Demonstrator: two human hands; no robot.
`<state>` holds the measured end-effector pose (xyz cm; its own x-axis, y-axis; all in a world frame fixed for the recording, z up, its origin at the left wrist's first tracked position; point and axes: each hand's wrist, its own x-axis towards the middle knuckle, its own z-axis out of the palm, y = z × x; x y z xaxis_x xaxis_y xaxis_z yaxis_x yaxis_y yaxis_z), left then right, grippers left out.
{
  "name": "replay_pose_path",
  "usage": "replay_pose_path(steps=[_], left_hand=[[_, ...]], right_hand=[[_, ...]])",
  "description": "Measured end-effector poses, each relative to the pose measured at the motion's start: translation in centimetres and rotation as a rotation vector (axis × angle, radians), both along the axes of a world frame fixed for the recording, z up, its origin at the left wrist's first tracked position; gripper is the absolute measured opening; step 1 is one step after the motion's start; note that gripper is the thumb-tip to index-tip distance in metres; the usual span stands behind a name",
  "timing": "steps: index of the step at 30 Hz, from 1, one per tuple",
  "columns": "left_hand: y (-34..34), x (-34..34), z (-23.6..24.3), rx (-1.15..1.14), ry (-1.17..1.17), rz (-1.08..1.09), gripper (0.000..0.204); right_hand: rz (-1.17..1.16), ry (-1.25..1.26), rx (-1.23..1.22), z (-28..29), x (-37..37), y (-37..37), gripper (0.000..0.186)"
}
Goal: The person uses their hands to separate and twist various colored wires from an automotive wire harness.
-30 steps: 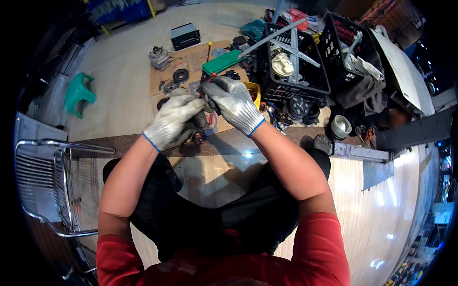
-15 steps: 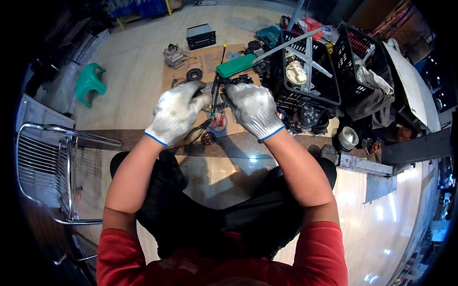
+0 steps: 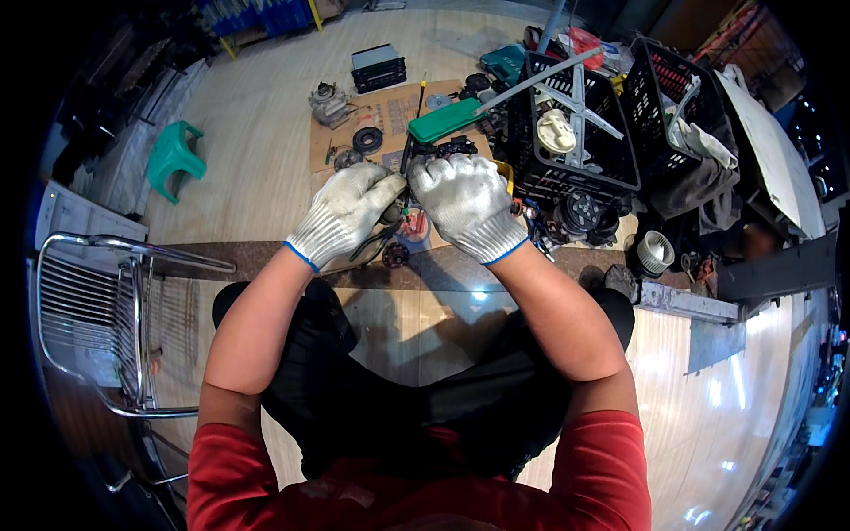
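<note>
Both hands wear white knit gloves with blue cuffs, above a cardboard sheet strewn with parts. My left hand is closed in a pinch, its thumb and fingertips turned toward the right. Close beside it, my right hand is curled into a fist, knuckles up. Whatever lies between them is hidden by the gloves. Beyond the left hand lies a black ring. A long green box-like piece lies beyond the right hand. Below the hands are dark-handled pliers, partly covered, and a round coppery part.
Black plastic crates of parts stand at the right, with a long metal bar leaning across one. A white fan wheel sits nearer. At the left are a green stool and a chrome chair. A metal-finned block stands farther back.
My left hand has moved slightly right and turned, closer to the right hand. My right hand has rolled into a fist with its knuckles up. The whole view has shifted a little.
</note>
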<state>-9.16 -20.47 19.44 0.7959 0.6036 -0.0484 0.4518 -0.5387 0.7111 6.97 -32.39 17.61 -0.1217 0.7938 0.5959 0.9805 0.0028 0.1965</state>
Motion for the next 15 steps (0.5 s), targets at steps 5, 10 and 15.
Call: replay_pose_path(steps=[5,10,15], left_hand=[[-0.9,0.4,-0.7,0.350,-0.197,0.169,0.038],[-0.9,0.8,-1.3,0.556,-0.327,0.163,0.022],[-1.8,1.4,-1.2,0.606,-0.286,0.096,0.021]], right_hand=[[-0.011,0.343,0.115,-0.3,0.9,0.6,0.022],[0.130,1.025,-0.020,-0.5,1.2,0.0,0.036],[0.277,1.592,-0.271,0.2,1.6,-0.2,0.030]])
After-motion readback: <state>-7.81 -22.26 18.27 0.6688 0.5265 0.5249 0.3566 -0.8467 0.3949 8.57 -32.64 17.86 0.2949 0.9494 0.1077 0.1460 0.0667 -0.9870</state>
